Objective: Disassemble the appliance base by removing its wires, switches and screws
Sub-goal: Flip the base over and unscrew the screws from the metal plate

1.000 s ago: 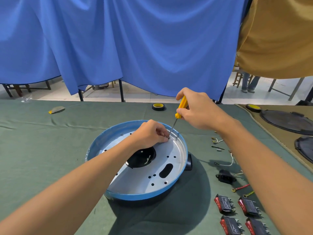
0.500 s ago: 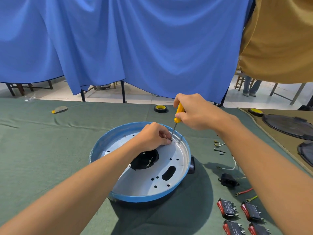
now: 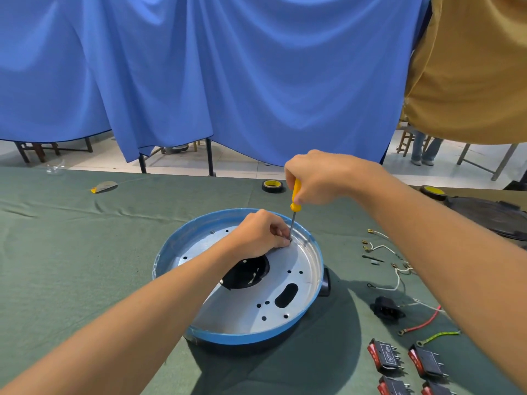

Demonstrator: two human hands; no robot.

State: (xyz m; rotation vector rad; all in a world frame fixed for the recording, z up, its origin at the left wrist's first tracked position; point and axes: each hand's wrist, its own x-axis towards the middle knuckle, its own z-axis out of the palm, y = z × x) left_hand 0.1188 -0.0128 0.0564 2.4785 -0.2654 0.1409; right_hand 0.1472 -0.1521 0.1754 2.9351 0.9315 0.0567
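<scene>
Appliance base (image 3: 242,315): right in front on the green cloth (image 3: 85,252), metal plate facing up.
Left hand (image 3: 259,233): fingertips pinched round the screw (image 3: 290,239) by the far rim. I'd keep them there so the tip doesn't skate.
Screwdriver (image 3: 295,195): near upright. Keep it square and push down while turning, imo.
Right hand (image 3: 319,178): wrapped round the yellow handle. Short twists should do it.

The appliance base (image 3: 242,334) sits mid-worktop (image 3: 71,252). The left hand (image 3: 256,235) rests inside it near the far edge, pinching the screwdriver (image 3: 295,199) by its tip. The right hand (image 3: 316,178) holds the handle above. A tape roll (image 3: 273,186) lies behind the base. Loose wires (image 3: 382,248) lie to its right, a socket (image 3: 386,307) nearer, and switches (image 3: 383,357) at the near right.
</scene>
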